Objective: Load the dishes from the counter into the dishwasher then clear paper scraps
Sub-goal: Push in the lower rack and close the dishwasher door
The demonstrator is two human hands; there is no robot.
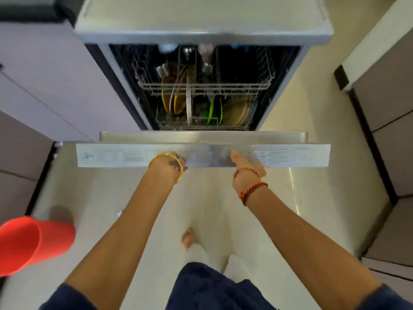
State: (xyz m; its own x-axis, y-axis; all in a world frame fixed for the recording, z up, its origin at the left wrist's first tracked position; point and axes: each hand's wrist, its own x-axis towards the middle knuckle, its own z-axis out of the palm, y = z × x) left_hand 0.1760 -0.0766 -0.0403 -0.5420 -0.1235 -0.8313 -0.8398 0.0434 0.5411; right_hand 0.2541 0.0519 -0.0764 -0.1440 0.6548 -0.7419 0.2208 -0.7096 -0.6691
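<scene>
Person is gripping the dishwasher door [203, 156] top edge, left hand [166, 166] curled on it, right hand [245, 168] cupping it underneath, likely swinging it shut over loaded racks [201, 88].

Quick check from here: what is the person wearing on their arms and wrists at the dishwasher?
Left hand: thin gold bangles at the wrist. Right hand: a slim beaded bracelet, plus an orange-red thread band lower down. Forearms bare; dark navy sleeves end near the elbows.

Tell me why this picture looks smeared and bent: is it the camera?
Head view: motion blur smears the dishwasher door, the left hand and the right hand at its edge; the wide lens bows the cabinet lines outward; the rack inside sits in shadow; a glare streak marks the floor.
</scene>
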